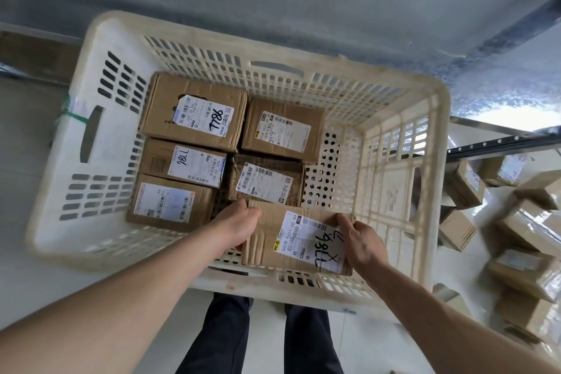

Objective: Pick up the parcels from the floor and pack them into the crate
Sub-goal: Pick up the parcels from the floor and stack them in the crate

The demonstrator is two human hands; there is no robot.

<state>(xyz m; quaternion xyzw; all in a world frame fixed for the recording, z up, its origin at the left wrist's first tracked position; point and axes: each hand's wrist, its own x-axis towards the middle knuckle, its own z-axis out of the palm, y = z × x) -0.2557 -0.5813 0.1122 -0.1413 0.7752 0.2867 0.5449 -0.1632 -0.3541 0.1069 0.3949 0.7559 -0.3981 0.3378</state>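
A cream slotted plastic crate [91, 136] stands on the floor in front of me. Several cardboard parcels with white labels lie flat on its bottom, filling the left and middle; one at the back left [194, 112] is marked 7786. I hold another labelled parcel [273, 240] low inside the crate at its near side. My left hand [239, 225] grips the parcel's left end. My right hand [361, 240] grips its right end, fingers curled over the far corner.
Several more cardboard parcels [522, 228] lie in a heap on the glossy floor to the right of the crate. The crate's right part shows bare perforated bottom [328, 173]. A dark metal rail [498, 143] runs behind the heap. My legs [261, 340] stand at the crate's near edge.
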